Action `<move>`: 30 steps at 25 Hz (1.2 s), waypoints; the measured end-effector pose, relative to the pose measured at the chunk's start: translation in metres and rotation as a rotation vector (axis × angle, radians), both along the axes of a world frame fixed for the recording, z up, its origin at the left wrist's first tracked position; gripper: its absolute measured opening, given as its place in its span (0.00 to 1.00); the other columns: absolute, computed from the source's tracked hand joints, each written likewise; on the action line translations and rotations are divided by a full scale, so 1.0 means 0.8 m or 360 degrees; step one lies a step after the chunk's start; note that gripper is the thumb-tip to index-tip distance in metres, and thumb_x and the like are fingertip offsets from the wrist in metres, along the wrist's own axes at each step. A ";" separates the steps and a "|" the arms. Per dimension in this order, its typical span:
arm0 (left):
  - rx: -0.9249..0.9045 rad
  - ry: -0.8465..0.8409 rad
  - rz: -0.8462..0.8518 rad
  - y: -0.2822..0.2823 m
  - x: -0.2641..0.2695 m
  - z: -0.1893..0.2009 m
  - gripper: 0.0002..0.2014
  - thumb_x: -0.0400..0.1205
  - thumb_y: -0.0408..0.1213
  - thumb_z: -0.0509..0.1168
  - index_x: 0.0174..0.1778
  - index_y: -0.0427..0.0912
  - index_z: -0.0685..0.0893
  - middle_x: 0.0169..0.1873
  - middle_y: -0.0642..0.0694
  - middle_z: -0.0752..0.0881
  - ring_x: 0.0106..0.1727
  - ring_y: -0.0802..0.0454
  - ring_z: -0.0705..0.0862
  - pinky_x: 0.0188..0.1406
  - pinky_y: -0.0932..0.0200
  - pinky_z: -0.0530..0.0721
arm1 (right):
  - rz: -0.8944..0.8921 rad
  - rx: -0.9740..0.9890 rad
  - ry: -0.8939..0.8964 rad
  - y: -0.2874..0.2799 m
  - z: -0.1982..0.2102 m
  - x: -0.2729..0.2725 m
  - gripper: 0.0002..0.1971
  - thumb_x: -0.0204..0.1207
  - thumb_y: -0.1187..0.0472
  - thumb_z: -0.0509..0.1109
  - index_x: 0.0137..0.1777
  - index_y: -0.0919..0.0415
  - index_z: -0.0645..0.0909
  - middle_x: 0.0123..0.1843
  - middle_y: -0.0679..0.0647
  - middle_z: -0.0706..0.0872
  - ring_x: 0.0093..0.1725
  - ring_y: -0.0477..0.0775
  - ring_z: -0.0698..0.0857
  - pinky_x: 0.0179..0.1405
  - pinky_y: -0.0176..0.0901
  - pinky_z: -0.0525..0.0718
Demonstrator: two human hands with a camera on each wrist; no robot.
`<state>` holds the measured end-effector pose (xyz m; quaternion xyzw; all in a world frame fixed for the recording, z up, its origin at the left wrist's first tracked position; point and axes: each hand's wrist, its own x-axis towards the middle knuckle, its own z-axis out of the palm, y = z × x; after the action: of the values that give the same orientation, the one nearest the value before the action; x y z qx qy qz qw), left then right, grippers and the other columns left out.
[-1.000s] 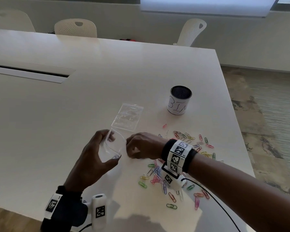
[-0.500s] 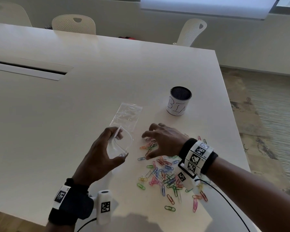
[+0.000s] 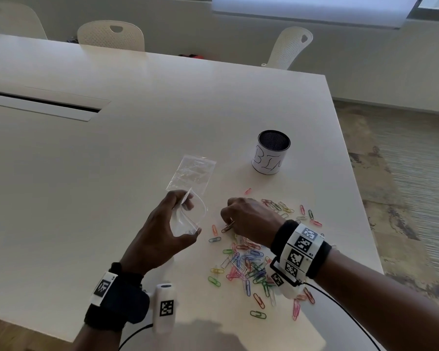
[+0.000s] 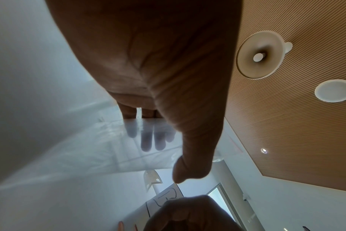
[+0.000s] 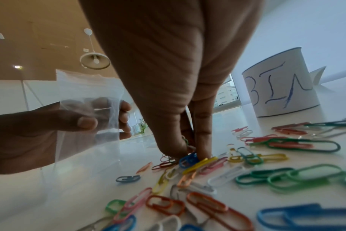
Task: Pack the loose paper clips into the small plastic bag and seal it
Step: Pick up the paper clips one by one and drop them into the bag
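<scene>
My left hand (image 3: 191, 216) holds the small clear plastic bag (image 3: 195, 173) upright by its lower part, thumb in front and fingers behind, with the bag's mouth bowed open toward the right. In the left wrist view my fingers (image 4: 148, 140) show through the plastic bag (image 4: 101, 150). My right hand (image 3: 228, 224) is down on the table just right of the bag. In the right wrist view its fingertips (image 5: 202, 150) pinch a few paper clips (image 5: 189, 159) from the pile. Several coloured paper clips (image 3: 249, 266) lie scattered under and around my right wrist.
A white cup marked BIN (image 3: 270, 155) stands behind the clips, and also appears as the cup (image 5: 280, 87) in the right wrist view. The white table (image 3: 112, 173) ends close on the right and near sides. Chairs (image 3: 110, 35) stand at the far edge.
My right hand went from the bag's mouth out over the pile, then drew its spread fingers into a pinch on some clips. My left hand kept holding the bag.
</scene>
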<state>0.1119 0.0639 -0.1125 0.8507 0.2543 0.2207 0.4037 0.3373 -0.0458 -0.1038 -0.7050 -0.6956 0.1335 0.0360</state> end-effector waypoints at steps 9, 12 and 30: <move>-0.0048 -0.0030 -0.0033 -0.003 0.010 -0.003 0.29 0.76 0.37 0.83 0.68 0.54 0.76 0.58 0.55 0.84 0.66 0.48 0.85 0.63 0.63 0.81 | -0.0598 0.0195 0.0984 -0.024 0.041 0.033 0.04 0.75 0.67 0.82 0.48 0.65 0.92 0.40 0.60 0.95 0.40 0.60 0.94 0.48 0.52 0.95; -0.0037 -0.0043 -0.0033 -0.004 0.015 -0.004 0.29 0.75 0.37 0.83 0.67 0.53 0.76 0.57 0.57 0.84 0.65 0.51 0.86 0.61 0.69 0.80 | -0.0665 0.0361 0.1387 -0.032 0.077 0.021 0.06 0.75 0.68 0.82 0.51 0.68 0.91 0.42 0.62 0.95 0.44 0.65 0.94 0.51 0.51 0.95; 0.0008 -0.0058 0.0025 -0.012 0.022 -0.006 0.29 0.75 0.35 0.83 0.66 0.52 0.76 0.53 0.58 0.84 0.54 0.53 0.86 0.51 0.76 0.80 | -0.0389 0.0644 0.0666 0.001 0.107 -0.043 0.06 0.76 0.65 0.81 0.52 0.59 0.95 0.48 0.53 0.96 0.44 0.45 0.94 0.47 0.30 0.91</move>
<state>0.1296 0.0542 -0.1176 0.8455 0.2530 0.2401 0.4044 0.3030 -0.0450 -0.0184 -0.7191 -0.5957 0.1292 0.3337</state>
